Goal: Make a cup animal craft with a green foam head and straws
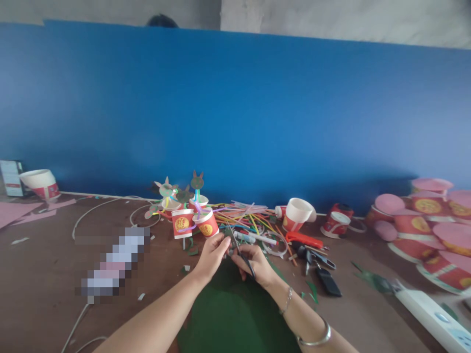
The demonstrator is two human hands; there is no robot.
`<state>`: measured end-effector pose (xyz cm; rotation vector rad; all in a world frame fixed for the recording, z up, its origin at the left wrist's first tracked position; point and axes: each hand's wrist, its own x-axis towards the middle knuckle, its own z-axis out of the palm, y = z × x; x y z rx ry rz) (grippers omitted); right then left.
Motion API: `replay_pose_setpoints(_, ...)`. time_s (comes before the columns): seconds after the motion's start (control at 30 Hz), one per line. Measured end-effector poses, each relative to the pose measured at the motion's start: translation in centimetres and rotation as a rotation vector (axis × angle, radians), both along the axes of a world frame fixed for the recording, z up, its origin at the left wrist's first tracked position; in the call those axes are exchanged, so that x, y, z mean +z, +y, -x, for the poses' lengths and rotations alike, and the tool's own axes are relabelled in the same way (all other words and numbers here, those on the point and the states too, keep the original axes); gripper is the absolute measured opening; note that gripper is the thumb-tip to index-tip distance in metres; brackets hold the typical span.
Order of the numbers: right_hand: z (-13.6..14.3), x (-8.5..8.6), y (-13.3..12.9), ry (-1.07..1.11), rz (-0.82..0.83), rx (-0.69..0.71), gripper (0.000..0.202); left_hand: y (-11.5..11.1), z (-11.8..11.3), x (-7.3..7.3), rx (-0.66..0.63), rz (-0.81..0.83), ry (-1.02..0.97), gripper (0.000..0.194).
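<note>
Green sheet [235, 314]: spreading across the worktop [158, 323], within easy reach.
Green piece [228, 232]: sitting beside the blades of scissors [240, 252].
Left fingers [223, 245]: pinching closed on that piece, likely steadying it.
Right fingers [252, 252]: curling around the scissors' handles, presumably guiding the blades.
Paper cups [182, 224]: standing beyond, apparently propping animal-head cutouts [197, 182] upright.

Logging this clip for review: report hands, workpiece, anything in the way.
Left hand pinching small dark piece. Right hand holding scissors beside it. Green sheet below; straws and cups crowded just beyond.
</note>
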<state>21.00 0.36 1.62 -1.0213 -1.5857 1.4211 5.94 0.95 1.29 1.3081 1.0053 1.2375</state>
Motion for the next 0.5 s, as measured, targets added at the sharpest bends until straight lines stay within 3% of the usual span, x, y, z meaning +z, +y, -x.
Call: replay_pose_setpoints(0.5, 0.06, -0.04, 0.07, -0.022, 0.004, -0.035, 0.026, -0.22, -0.14, 0.34, 0.082, -0.019, -0.003, 0.036)
